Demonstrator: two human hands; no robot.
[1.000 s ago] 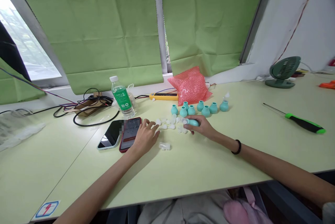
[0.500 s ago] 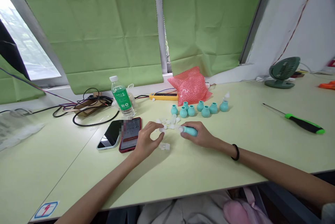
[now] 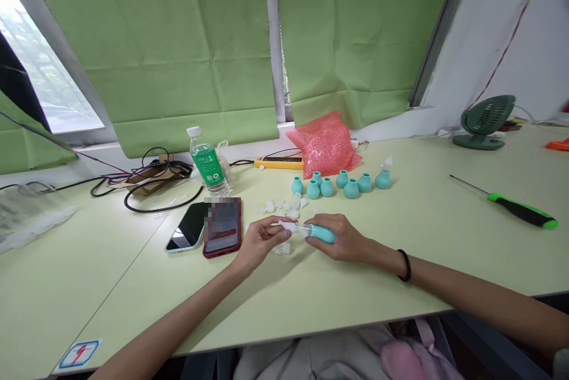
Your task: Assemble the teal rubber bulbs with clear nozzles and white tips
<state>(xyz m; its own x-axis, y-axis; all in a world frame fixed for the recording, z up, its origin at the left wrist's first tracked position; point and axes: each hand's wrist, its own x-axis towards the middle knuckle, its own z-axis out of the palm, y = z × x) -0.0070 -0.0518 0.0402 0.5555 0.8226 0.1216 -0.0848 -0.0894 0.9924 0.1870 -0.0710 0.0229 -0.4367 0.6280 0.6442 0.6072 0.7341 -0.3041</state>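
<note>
My right hand (image 3: pixel 335 238) is wrapped around a turquoise squeeze bulb (image 3: pixel 323 233), which lies sideways with a clear connector (image 3: pixel 304 230) at its mouth. Between the thumb and fingers of my left hand (image 3: pixel 262 242) is a white nozzle tip (image 3: pixel 288 226), lined up against the connector's end. Whether the two are joined, I cannot tell. Just behind my hands lies a loose pile of white tips (image 3: pixel 292 207). Small clear plastic pieces (image 3: pixel 283 248) rest on the table below my left fingers.
Several turquoise bulbs (image 3: pixel 351 189) stand behind; one bulb (image 3: pixel 383 179) at the right carries a white tip. Two phones (image 3: pixel 222 229) and a water bottle (image 3: pixel 208 163) are left. A pink bubble-wrap bag (image 3: pixel 326 146) lies at the back, a screwdriver (image 3: pixel 511 205) and fan (image 3: pixel 486 122) right.
My left hand has picked up a white tip and moved right, bringing it against the connector on the bulb. My right hand still grips the bulb.
</note>
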